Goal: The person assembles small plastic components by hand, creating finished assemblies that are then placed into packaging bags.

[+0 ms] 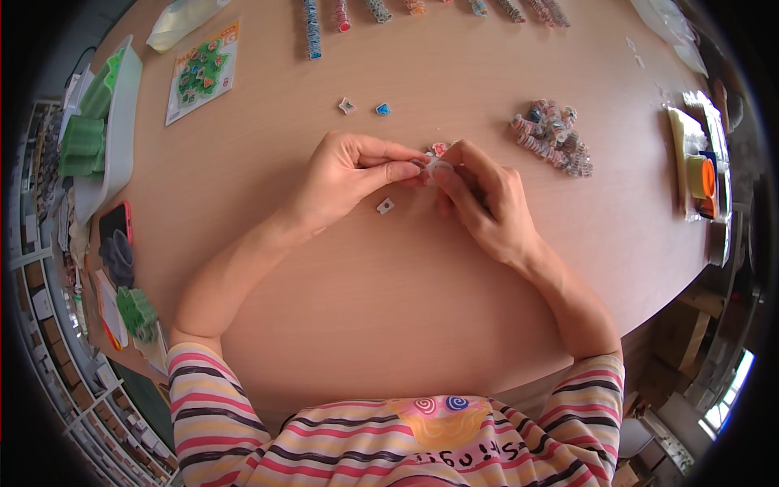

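My left hand [345, 174] and my right hand [491, 195] meet over the middle of the table, thumbs and fingertips pinched together. Between them is a small whitish piece [432, 165], mostly covered by the fingers, so its exact kind is hidden. Just beyond the fingertips shows a small pink-red piece [440, 149]; whether it is held or lies on the table I cannot tell. A white-edged piece [347, 105] and a blue piece [383, 109] lie farther off. Close under my left hand rests a small white piece with a dark spot [385, 206].
Right of my hands sits a heap of stacked small pieces [556, 138]. Several coloured stacks [313, 31] line the far edge. A flat package with a green tree picture [203, 71], a white bin [122, 138] and a red-edged phone [120, 221] are left. Packets [698, 166] lie right.
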Demonstrator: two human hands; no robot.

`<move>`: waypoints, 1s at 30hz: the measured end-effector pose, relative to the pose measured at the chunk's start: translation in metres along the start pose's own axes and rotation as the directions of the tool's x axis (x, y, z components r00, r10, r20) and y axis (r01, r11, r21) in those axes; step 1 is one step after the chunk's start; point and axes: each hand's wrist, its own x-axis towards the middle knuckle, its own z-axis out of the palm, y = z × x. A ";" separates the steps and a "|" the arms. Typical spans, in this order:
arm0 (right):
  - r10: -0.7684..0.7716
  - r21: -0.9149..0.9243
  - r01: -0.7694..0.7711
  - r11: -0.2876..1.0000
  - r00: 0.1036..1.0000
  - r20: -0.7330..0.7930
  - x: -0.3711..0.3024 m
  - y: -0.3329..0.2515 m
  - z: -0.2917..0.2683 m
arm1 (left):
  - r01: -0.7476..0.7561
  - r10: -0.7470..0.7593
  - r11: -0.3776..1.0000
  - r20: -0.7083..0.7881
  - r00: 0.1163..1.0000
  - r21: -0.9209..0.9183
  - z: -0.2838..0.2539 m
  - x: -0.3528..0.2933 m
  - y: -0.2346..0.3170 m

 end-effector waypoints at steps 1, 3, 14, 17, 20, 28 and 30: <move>0.001 0.000 -0.001 1.000 1.000 0.001 0.000 0.001 0.002 | -0.013 0.013 1.000 -0.009 1.000 -0.007 0.001 0.000 -0.001; -0.104 -0.054 0.102 0.993 0.994 -0.031 0.001 0.002 0.005 | -0.024 0.024 1.000 -0.017 1.000 -0.014 0.002 0.000 -0.001; 0.031 -0.047 -0.032 0.998 0.999 -0.013 0.002 -0.005 0.001 | -0.078 0.076 0.997 -0.099 0.992 -0.021 0.006 -0.002 -0.007; -0.040 -0.087 0.038 0.995 0.999 -0.012 0.003 0.000 0.002 | -0.040 0.042 0.999 -0.113 0.993 0.018 0.008 -0.001 -0.006; -0.104 -0.119 0.102 0.988 0.995 -0.007 0.004 0.000 0.002 | -0.093 0.099 0.994 -0.101 0.990 0.065 0.008 0.000 -0.006; 0.001 -0.029 -0.001 1.000 1.000 -0.005 0.003 -0.002 0.000 | -0.050 0.053 0.998 -0.109 0.993 0.033 0.008 0.001 -0.004; -0.035 0.002 0.035 0.999 0.999 -0.035 0.003 -0.001 0.002 | -0.028 0.029 0.999 -0.110 0.993 0.016 0.008 0.001 -0.003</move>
